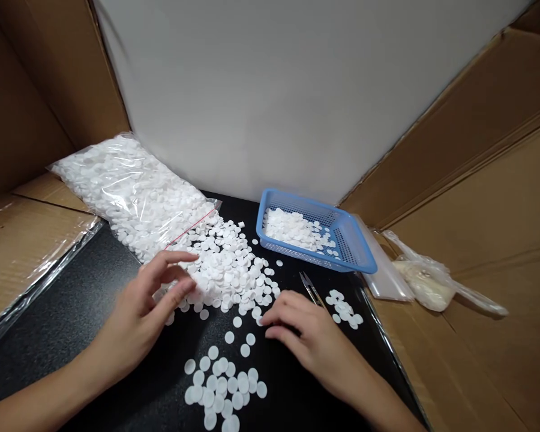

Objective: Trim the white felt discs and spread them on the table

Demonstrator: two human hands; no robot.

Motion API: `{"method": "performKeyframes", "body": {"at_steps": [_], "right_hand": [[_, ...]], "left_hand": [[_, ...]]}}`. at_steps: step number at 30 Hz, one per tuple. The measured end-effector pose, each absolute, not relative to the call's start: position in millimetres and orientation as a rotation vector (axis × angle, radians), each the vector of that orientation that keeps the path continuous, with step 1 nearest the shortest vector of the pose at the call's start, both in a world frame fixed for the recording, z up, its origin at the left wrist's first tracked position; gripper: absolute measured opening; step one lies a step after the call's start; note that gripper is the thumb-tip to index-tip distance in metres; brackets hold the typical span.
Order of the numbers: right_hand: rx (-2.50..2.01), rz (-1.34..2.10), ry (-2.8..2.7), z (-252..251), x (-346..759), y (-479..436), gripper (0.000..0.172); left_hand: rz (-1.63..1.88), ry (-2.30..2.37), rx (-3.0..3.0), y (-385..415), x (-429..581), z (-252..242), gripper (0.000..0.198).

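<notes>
Hundreds of thin, round white discs (227, 273) lie heaped on speckled black tabletop (85, 294)!
They spread from the mouth of a glossy plastic bag (130, 186); left hand (139, 309) half-open, fingers curved beside them; right hand (308, 333) loosely bent, thumb and forefinger slightly parted; touching, I can't tell.

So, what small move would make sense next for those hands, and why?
Probably the right hand drawing a few white discs from the heap's near edge toward the smaller group: it sits beside that edge, and some loose discs lie between heap and group.
</notes>
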State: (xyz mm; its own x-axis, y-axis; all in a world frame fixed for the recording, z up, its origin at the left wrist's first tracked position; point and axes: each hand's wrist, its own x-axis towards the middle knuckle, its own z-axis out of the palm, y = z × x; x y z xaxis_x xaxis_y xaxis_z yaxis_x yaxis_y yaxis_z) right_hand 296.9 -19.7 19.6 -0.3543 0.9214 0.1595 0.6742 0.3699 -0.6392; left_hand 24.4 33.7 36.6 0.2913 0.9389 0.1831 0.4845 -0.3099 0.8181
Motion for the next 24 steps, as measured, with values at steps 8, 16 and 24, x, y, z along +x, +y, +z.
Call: {"method": "performKeyframes", "body": {"at_steps": [8, 16, 24], "right_hand": [[-1.352, 0.61, -2.261, 1.3, 275.5, -22.5, 0.015], [-1.333, 0.599, -2.302, 10.8, 279.9, -21.5, 0.02], [-1.412, 0.819, -2.199, 16.4, 291.7, -20.0, 0.023]], "left_hand": [[0.55, 1.181, 2.456, 38.8, 28.0, 10.5, 0.014], [0.504, 1.133, 2.609, 43.1, 28.3, -7.0, 0.015], [0.536, 1.012, 2.58, 39.5, 31.6, -13.7, 0.009]]}}
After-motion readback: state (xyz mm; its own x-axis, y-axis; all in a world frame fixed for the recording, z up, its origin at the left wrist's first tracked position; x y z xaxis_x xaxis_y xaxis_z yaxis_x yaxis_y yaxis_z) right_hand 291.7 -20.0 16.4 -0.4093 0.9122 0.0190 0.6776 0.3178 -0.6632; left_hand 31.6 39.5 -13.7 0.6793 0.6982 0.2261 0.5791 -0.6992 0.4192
